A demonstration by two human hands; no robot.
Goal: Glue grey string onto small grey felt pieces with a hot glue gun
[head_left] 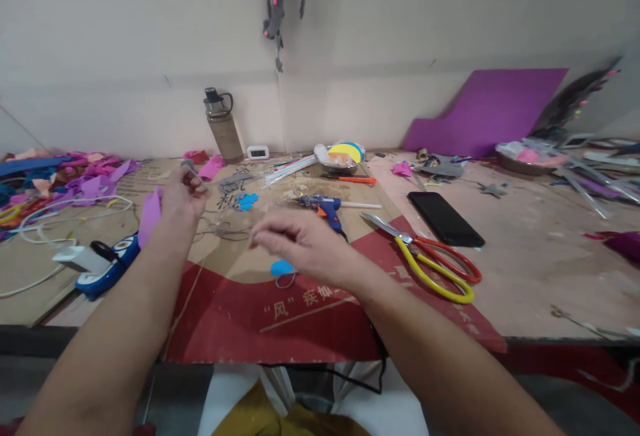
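My left hand (184,195) is raised over the left part of the cardboard, its fingers curled together near a small grey piece; what they hold, if anything, I cannot make out. My right hand (295,239) hovers at the middle, with fingers curled in and their tips partly hidden. Just below it lies a blue felt piece (281,268) with a thin grey loop (285,281). Between the hands are blue scalloped pieces (247,201) and thin dark wire-like bits (227,203). A blue glue gun (327,208) with a white glue stick lies beyond my right hand.
Scissors (425,259) with red and yellow handles and a black phone (446,219) lie right. A bottle (223,126) stands by the wall. At left are a blue power strip (107,269), white cable and felt scraps (95,183). A bowl (340,158) stands behind the glue gun.
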